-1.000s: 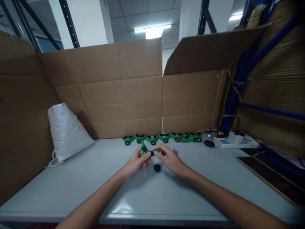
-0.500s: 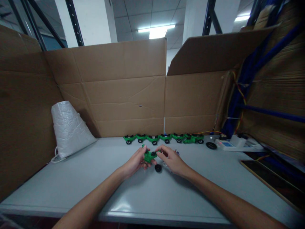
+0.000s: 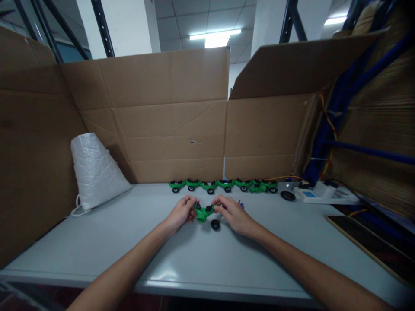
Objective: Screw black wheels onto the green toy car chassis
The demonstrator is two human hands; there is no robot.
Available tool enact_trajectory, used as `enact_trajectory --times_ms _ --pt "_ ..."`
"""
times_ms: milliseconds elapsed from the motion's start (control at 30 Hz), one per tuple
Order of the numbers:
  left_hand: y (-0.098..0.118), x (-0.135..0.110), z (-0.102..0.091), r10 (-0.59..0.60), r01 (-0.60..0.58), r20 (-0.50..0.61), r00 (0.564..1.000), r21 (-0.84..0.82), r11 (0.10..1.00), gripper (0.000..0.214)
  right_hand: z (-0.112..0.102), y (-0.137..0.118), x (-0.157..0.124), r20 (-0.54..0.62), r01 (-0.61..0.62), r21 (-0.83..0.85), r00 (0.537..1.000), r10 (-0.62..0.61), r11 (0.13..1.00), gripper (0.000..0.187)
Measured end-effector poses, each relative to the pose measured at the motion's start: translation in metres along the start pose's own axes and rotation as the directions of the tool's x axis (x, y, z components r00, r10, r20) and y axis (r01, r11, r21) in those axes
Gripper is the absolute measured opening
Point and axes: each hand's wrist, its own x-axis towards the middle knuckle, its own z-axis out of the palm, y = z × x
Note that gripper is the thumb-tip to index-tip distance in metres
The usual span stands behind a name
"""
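Fingers point(image 3: 190, 200) of the left hand point(image 3: 179, 214) and right hand point(image 3: 234, 216) pinch the green toy point(image 3: 201, 214) at either end, over the bench point(image 3: 181, 259). Should one side slip, it could tip and knock the black wheel point(image 3: 215, 224) just beside it.

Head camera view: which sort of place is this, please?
Probably a workbench in a workshop or storeroom: tall cardboard panels stand behind a grey table, a blue metal frame rises at right, and small green wheeled items line the back.

Blue racking point(image 3: 320, 149), cardboard screens point(image 3: 162, 125) and a worktable point(image 3: 253, 263) suggest a workshop.
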Motion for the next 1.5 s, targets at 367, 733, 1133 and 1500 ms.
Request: enact_trajectory --times_ms 367,733,1133,1500 --pt "-0.008 0.008 -0.014 0.048 -0.069 0.074 0.996 0.302 0.951 0.057 -0.003 0.003 -0.003 0.113 0.004 -0.239 0.993 0.024 0.971 0.013" --pt "-0.008 0.01 -0.023 0.201 -0.241 0.136 0.97 0.618 0.749 0.053 -0.004 0.006 -0.002 0.142 0.08 -0.36 0.989 -0.03 0.93 0.012" --pt "-0.002 0.004 -0.023 0.33 -0.345 0.174 0.928 0.736 0.583 0.041 -0.004 0.005 -0.004 0.115 0.073 -0.38 0.993 -0.032 0.922 0.013" --pt "-0.005 0.006 -0.03 0.371 -0.283 0.088 0.924 0.81 0.513 0.034 -0.015 0.009 0.0 -0.046 0.0 -0.346 0.999 -0.017 0.938 0.022"
